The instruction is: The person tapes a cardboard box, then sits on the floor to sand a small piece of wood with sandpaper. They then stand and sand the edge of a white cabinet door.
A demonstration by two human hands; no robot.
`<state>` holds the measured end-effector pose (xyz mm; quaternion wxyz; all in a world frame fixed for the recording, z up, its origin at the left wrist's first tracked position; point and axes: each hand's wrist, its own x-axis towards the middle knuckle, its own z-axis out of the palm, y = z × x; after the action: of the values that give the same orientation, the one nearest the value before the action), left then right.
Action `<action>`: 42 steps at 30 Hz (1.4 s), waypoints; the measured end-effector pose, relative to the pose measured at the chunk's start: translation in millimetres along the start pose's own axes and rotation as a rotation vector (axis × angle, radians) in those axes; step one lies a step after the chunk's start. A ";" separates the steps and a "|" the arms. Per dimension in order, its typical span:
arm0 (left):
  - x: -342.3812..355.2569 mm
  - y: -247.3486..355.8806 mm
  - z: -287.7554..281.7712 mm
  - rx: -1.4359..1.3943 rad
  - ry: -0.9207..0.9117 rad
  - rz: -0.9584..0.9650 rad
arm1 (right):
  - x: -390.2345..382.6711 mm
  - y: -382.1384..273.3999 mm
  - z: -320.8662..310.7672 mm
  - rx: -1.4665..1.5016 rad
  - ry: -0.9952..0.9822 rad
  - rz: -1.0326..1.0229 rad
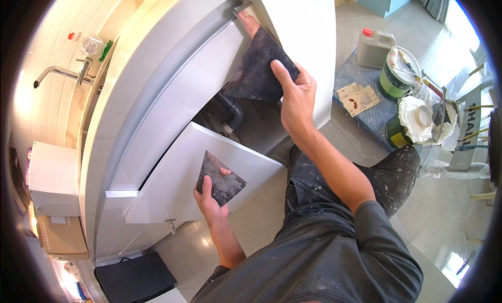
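Note:
My left hand (210,201) holds a small dark square of sandpaper (222,178) flat against the inner face of an open white cabinet door (172,182). My right hand (295,96) presses a larger dark sheet of sandpaper (259,67) against the upper cabinet door (188,93), near its edge by the white end panel (306,25). Between the two doors the dark cabinet inside shows a grey drain pipe (232,110).
A white counter with a chrome tap (60,73) runs along the left. On the floor at right lie a blue sheet, a plastic jug (374,46), paint cans (400,73), rags and brushes. A black pad (135,278) lies below the cabinet, with boxes at far left.

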<state>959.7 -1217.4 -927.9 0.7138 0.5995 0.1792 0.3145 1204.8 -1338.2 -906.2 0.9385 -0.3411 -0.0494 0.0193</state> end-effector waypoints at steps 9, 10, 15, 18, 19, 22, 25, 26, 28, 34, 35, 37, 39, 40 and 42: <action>-1.0 -0.7 0.0 0.012 0.001 0.000 | 4.4 -7.1 8.6 -0.015 -0.033 -0.045; -1.1 -1.2 -0.9 0.013 0.004 -0.004 | 4.4 -5.7 7.9 -0.016 -0.021 -0.052; -1.4 -1.1 0.8 0.023 0.011 -0.022 | 2.8 3.1 0.0 -0.060 0.017 -0.054; -1.2 -0.6 3.7 0.025 0.009 -0.025 | 2.6 4.0 -2.6 -0.083 0.022 -0.044; -1.1 -1.2 3.7 0.003 0.015 -0.018 | 2.0 4.4 -3.6 -0.090 0.021 -0.044; -1.2 -1.9 3.9 -0.025 0.022 -0.009 | -1.1 2.4 -6.0 -0.125 0.016 -0.037; -0.3 0.0 5.1 0.005 0.007 -0.024 | -6.9 -5.3 -9.3 -0.146 0.018 -0.037; 0.1 -0.3 5.7 -0.002 0.009 -0.020 | -10.0 -8.0 -9.7 -0.126 0.014 -0.053; 1.9 0.1 7.8 -0.034 0.002 -0.026 | -18.2 -17.9 -13.1 -0.064 0.005 -0.015; 17.0 -0.2 40.4 -0.263 -0.045 -0.164 | -40.6 -73.5 -44.3 -0.043 -0.240 0.528; 20.5 3.9 48.0 -0.282 -0.130 -0.189 | -40.6 -81.9 -50.9 -0.143 -0.354 0.595; 26.0 6.1 63.8 -0.318 -0.207 -0.236 | -43.4 -90.6 -55.9 -0.204 -0.428 0.708; 29.1 6.2 80.9 -0.352 -0.193 -0.269 | -44.6 -94.3 -59.1 -0.294 -0.452 0.722; 28.7 7.4 85.7 -0.351 -0.199 -0.252 | -42.4 -98.5 -60.0 -0.354 -0.442 0.692; 29.9 11.1 95.5 -0.346 -0.220 -0.214 | -32.8 -111.0 -63.3 -0.469 -0.420 0.619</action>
<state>1039.6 -1267.6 -892.7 0.8505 0.4763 0.1063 0.1961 1179.1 -1466.0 -885.8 0.7552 -0.5325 -0.1376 0.3567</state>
